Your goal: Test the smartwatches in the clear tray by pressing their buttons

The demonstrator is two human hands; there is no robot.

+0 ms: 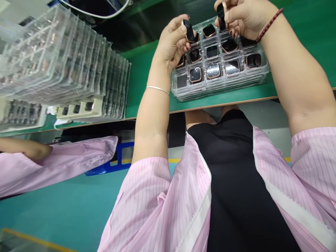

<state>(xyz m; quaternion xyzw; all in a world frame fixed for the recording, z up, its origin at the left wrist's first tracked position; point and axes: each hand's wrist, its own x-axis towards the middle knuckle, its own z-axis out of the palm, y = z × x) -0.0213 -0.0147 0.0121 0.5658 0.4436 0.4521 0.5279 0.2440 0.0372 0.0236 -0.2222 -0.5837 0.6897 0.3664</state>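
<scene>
A smartwatch case (188, 30) with a dark glass face is pinched in my left hand (173, 40), tilted on edge over the tray's left side. My right hand (243, 17) grips a second smartwatch case (222, 16), turned nearly edge-on above the tray's far side. Under both hands lies a clear plastic tray (220, 85) with compartments, on top of other trays like it. Several black-faced watch cases with copper-coloured rims sit in its compartments, one of them a watch case (213, 70) in the near row. The near left compartment (182, 81) shows no watch case.
Tall stacks of clear trays (78, 59) stand on the green bench (147, 66) to the left. Cream trays (81, 109) with dark pieces sit beside them. A co-worker's arm (26, 147) reaches in at far left, near a blue stool (118, 159). A white cable (97, 15) loops above.
</scene>
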